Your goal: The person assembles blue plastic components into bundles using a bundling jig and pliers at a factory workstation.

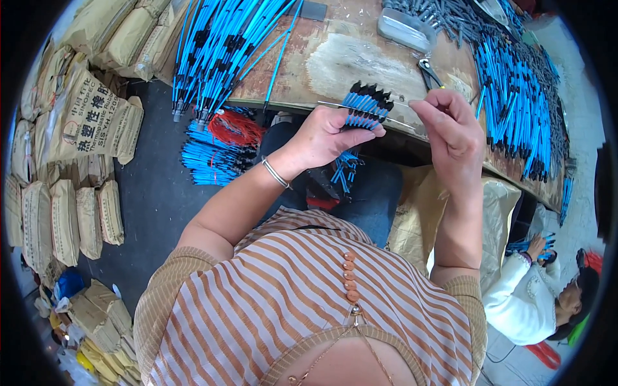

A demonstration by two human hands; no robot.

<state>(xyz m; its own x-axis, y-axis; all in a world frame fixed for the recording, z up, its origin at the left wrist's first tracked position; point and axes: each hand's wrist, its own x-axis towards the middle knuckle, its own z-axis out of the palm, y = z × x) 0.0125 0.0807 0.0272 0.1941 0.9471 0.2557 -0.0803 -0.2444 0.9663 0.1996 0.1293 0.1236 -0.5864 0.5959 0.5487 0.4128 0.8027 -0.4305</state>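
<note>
My left hand [322, 138], with a bangle on its wrist, is closed around a bundle of short blue rods with black tips [365, 106], in front of the table's near edge. A thin, pale strip [402, 122] passes by the bundle and reaches toward the right. To the right of it my right hand [456, 128] is raised, with thumb and forefinger pinched together; whatever lies between them is too fine to make out. Below the bundle, more blue rods [345, 170] lie near my lap.
The worn wooden table [347, 58] bears blue rods [222, 48] at left, more rods [515, 103] at right, pliers [430, 74], a clear plastic box [405, 31] and dark parts [444, 16]. Paper sacks [84, 122] are stacked at left. A person in white [524, 299] works at lower right.
</note>
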